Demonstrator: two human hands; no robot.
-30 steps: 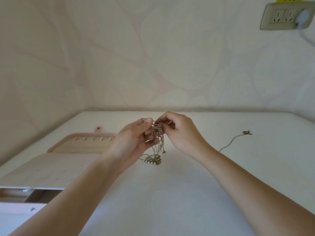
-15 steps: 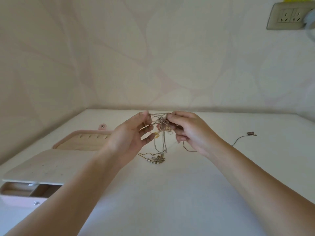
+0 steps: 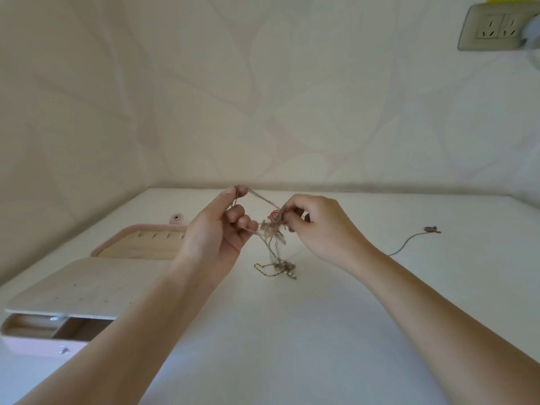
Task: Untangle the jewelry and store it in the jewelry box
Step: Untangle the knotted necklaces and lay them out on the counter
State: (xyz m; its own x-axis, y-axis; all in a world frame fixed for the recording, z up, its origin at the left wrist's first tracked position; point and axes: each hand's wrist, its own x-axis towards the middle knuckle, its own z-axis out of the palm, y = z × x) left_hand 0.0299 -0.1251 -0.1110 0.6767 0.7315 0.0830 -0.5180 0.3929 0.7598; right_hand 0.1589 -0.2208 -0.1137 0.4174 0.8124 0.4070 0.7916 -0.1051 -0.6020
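Jewelry tangle (image 3: 273,232) held in the air just right of the jewelry box (image 3: 87,285), lowest loops resting on the table (image 3: 292,346). One strand pinched between thumb and forefinger of the left hand (image 3: 214,232), nearer the box; knot gripped in the curled fingers of the right hand (image 3: 320,229), farther from it. Separate chain (image 3: 409,244) lying flat, well right of the box. Box lying open.

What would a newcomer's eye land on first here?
The tangle of chains held up mid-frame: the left hand pinches one strand high, the right hand pinches the knot, and the loose ends trail onto the white table. Next, the open pink jewelry box at left and a lone pendant necklace lying on the table at right.
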